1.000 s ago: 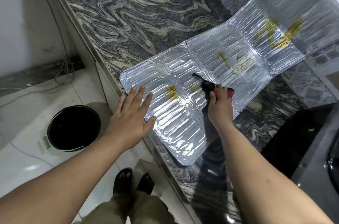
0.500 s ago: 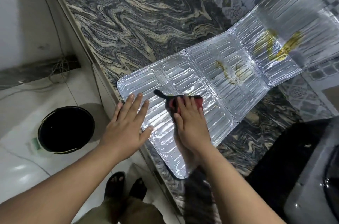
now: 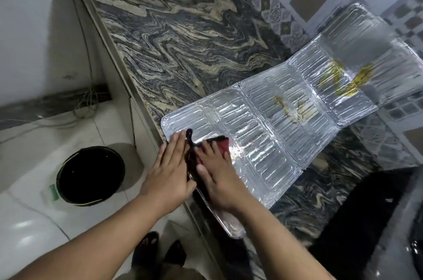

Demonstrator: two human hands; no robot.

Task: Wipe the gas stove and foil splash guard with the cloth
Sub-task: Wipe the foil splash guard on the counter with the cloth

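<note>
My right hand (image 3: pixel 216 173) presses the dark red cloth (image 3: pixel 214 145) flat, fingers straight and spread, onto the near panel of the foil splash guard (image 3: pixel 270 142), which lies unfolded on the marbled surface (image 3: pixel 174 46). My left hand (image 3: pixel 168 173), fingers straight and together, rests just beside it on the guard's near edge, touching the cloth's dark tail. Yellow stains (image 3: pixel 286 109) mark the panels beyond my right hand. A black bucket (image 3: pixel 90 175) stands on the floor to the left of my left hand.

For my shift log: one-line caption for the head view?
Right hand presses red cloth on foil splash guard; left hand steadies it.
</note>
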